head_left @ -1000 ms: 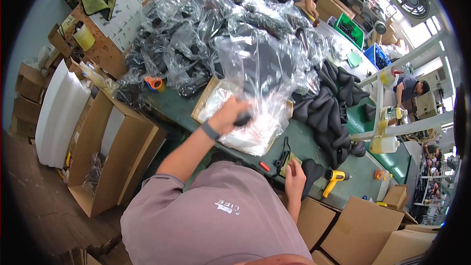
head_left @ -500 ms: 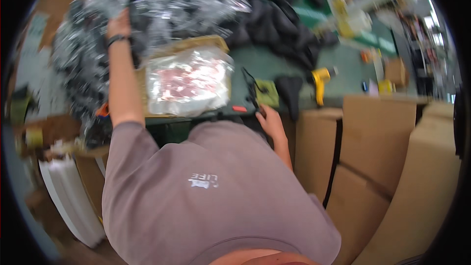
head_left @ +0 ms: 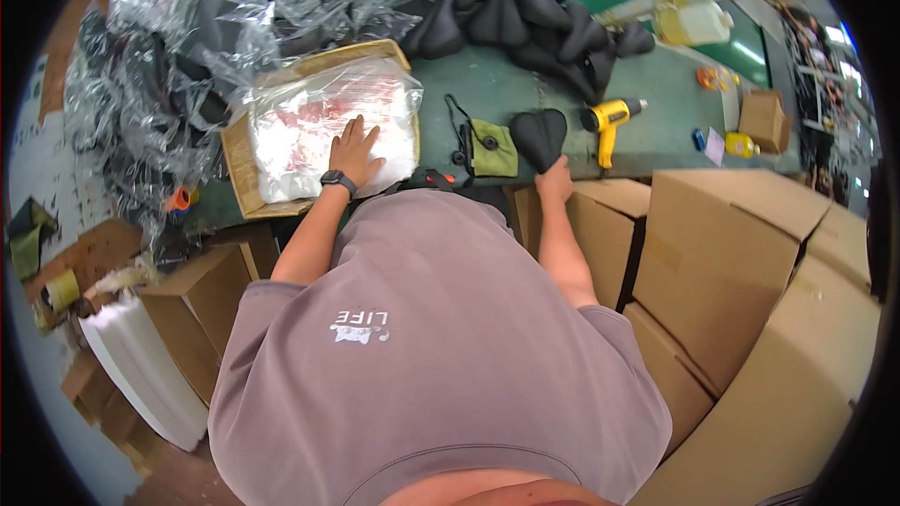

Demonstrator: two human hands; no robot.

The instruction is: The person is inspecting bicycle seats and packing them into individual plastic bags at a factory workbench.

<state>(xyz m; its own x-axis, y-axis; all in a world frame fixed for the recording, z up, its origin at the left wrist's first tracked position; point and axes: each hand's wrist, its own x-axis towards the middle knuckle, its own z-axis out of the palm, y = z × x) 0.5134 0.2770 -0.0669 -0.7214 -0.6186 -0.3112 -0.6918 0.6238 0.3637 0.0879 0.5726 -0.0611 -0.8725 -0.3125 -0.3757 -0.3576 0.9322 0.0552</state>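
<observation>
My left hand lies with its fingers spread on a stack of clear plastic bags with red print. The bags fill a shallow, open cardboard box on the bench. At the bench's front edge, my right hand is closed around the narrow end of a black bicycle saddle, whose wide end points away from me. Left of this saddle is an olive-green cloth pouch with a black cord beside it. A yellow heat gun rests on the right.
Plastic-wrapped black saddles are heaped at the back left, and bare black saddles at the back middle. Tall cardboard boxes stand against the bench at the right. White foam sheets lean at the lower left.
My left hand has come down from the wrapped heap onto the plastic bags. From beside the pouch, my right hand has shifted right and taken hold of the saddle.
</observation>
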